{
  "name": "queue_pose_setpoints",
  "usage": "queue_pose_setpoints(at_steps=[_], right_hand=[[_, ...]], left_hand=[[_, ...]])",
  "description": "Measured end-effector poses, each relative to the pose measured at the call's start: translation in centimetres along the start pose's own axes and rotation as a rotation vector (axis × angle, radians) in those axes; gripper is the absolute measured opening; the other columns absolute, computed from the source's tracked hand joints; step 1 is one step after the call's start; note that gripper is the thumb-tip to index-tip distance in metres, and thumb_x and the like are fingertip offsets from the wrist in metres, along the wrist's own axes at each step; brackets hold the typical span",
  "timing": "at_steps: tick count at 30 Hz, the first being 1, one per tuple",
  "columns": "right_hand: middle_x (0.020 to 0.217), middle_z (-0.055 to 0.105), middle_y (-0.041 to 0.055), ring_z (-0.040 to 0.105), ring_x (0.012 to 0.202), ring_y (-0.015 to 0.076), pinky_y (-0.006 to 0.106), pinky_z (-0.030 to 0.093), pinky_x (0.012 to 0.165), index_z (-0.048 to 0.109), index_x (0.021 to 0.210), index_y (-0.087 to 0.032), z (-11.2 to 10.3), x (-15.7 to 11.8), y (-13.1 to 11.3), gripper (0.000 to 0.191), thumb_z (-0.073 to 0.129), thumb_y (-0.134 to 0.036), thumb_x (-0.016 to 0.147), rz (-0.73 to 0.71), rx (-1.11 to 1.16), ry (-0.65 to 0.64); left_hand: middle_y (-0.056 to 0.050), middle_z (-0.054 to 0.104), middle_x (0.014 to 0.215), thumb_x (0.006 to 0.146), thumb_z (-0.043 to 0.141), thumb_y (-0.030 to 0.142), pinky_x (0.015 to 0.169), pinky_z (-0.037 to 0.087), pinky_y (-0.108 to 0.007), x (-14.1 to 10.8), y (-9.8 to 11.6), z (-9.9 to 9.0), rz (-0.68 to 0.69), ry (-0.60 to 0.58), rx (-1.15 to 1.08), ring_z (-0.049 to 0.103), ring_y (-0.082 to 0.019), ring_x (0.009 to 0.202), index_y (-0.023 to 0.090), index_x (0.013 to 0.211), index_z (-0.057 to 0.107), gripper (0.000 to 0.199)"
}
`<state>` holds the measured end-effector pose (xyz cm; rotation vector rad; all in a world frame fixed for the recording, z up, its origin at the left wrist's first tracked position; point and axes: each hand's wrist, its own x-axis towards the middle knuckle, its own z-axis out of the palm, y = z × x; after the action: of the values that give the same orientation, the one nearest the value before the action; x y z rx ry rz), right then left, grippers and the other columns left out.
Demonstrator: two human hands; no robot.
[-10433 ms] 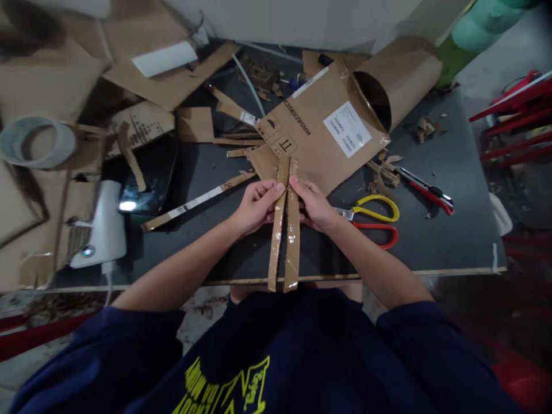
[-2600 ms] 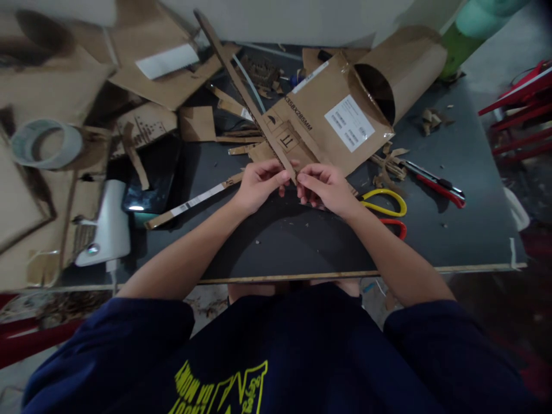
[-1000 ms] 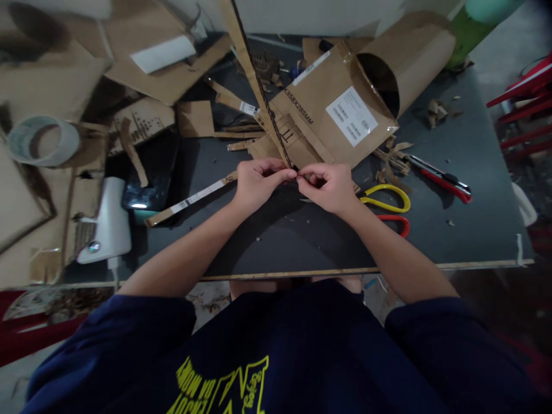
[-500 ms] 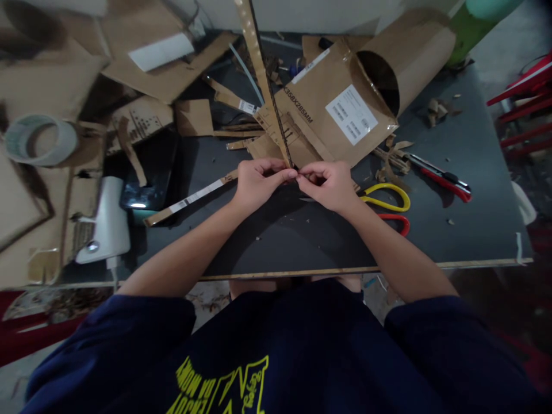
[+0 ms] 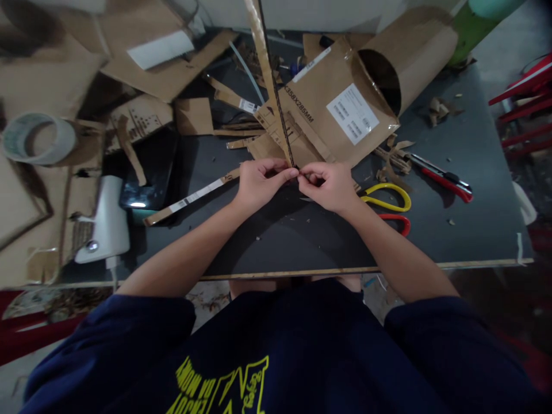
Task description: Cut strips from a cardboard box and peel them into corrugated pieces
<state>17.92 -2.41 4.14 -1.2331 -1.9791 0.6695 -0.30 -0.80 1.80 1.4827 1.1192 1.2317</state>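
Pinching a long, raised cardboard strip (image 5: 271,77) by its lower end between the fingers of the left hand (image 5: 261,183), over a dark tabletop (image 5: 276,244). Gripping the same end with the fingers of the right hand (image 5: 331,183), just beside the left. Behind the strip, printed cardboard (image 5: 317,95) with a white label (image 5: 352,114) and an open cardboard tube (image 5: 425,57). Beside the right wrist, scissors (image 5: 388,186) with yellow and red handles, then a red utility knife (image 5: 446,181) farther right. Off to the left, a roll of tape (image 5: 65,141).
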Motion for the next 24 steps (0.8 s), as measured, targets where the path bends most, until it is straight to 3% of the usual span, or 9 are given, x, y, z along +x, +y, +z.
queue_pose_setpoints(at_steps=[12, 24], right_hand=[[0.056, 0.052, -0.0047, 0.043, 0.051, 0.0067, 0.023, 0.032, 0.055, 0.071, 0.088, -0.014, 0.26, -0.04, 0.40, 0.023, 0.053, -0.028, 0.090, -0.094, -0.072, -0.014], [0.056, 0.055, -0.0037, 0.045, 0.050, 0.0072, 0.024, 0.033, 0.053, 0.071, 0.083, -0.015, 0.13, 0.01, 0.20, 0.025, 0.058, -0.036, 0.086, 0.015, 0.081, -0.017]], left_hand=[[-0.004, 0.072, 0.066, 0.076, 0.080, 0.055, 0.057, 0.053, -0.019, 0.22, -0.30, -0.21, 0.013, -0.075, -0.005, 0.065, -0.011, 0.059, 0.013, 0.081, 0.076, 0.042], [-0.003, 0.071, 0.066, 0.072, 0.079, 0.067, 0.059, 0.055, -0.020, 0.17, -0.20, -0.09, 0.016, -0.098, -0.045, 0.065, -0.011, 0.059, 0.013, 0.082, 0.076, 0.055]])
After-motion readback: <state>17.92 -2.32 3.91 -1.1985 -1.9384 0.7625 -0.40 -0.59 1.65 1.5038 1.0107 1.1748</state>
